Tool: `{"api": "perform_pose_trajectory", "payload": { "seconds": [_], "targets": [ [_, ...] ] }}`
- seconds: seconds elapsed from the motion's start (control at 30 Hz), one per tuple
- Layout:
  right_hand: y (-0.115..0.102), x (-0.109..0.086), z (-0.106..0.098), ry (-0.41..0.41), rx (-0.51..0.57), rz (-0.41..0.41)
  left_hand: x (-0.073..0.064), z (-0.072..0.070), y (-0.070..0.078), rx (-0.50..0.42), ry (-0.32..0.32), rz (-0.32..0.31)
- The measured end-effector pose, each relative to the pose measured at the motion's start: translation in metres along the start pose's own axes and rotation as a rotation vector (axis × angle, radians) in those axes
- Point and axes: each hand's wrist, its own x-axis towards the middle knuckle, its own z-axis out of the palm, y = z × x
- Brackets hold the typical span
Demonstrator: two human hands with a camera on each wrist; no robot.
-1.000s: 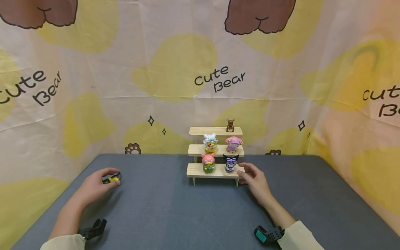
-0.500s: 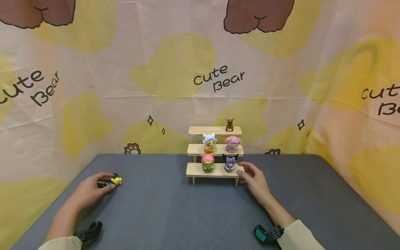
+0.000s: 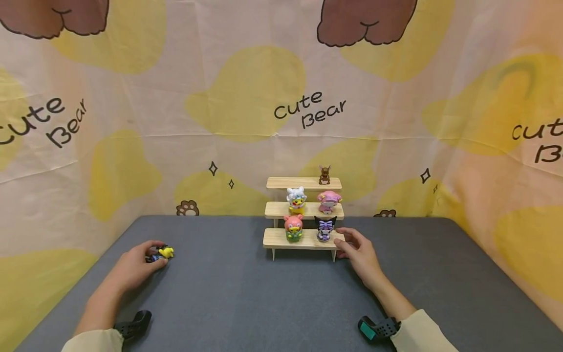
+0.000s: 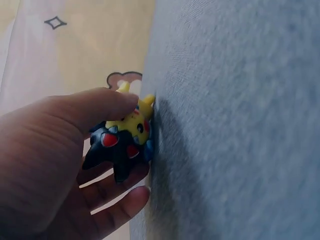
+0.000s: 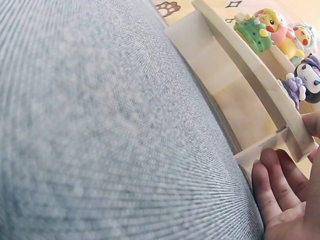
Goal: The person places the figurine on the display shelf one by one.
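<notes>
At the left of the table, my left hand [image 3: 137, 266] holds a small yellow figurine [image 4: 132, 125] in a black hood with red eye spots. The thumb lies across its face and the fingers are behind it, low by the grey tabletop. My right hand [image 3: 360, 256] grips the right end of a three-step wooden display stand [image 3: 281, 239], thumb at the top board's edge and fingers beside the leg. On the lowest step, near that hand, stands a purple-and-black figurine [image 3: 324, 230]. Beside it is a figurine in a pink hood and green outfit [image 3: 293, 230].
The middle step bears a white-hooded yellow figurine [image 3: 296, 199] and a pink figurine [image 3: 329, 201]. A brown mouse-like figurine [image 3: 324, 175] stands at the top step's right end. Behind the grey table [image 3: 246, 293] hangs a printed cloth [image 3: 246, 98].
The left hand has turned the figurine in its fingers, so its yellow part now shows at the right. The right hand stays at the stand.
</notes>
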Motion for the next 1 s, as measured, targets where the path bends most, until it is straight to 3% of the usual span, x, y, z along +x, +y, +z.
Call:
{"api": "perform_pose_trajectory", "payload": {
  "seconds": [0.27, 0.7, 0.9, 1.0],
  "targets": [
    [-0.001, -0.001, 0.000, 0.000, 0.006, 0.003, 0.001, 0.001, 0.007, 0.004, 0.016, -0.041],
    [-0.003, -0.001, 0.000, 0.003, 0.004, 0.002, 0.006, 0.004, 0.020, -0.288, 0.056, -0.168],
    [-0.002, -0.001, 0.000, 0.002, 0.005, 0.008, 0.007, 0.015, 0.031, -0.461, 0.042, -0.119],
    [-0.001, 0.000, 0.000, 0.001, 0.002, 0.008, 0.008, 0.022, 0.037, -0.506, 0.036, -0.097]
  ]
}}
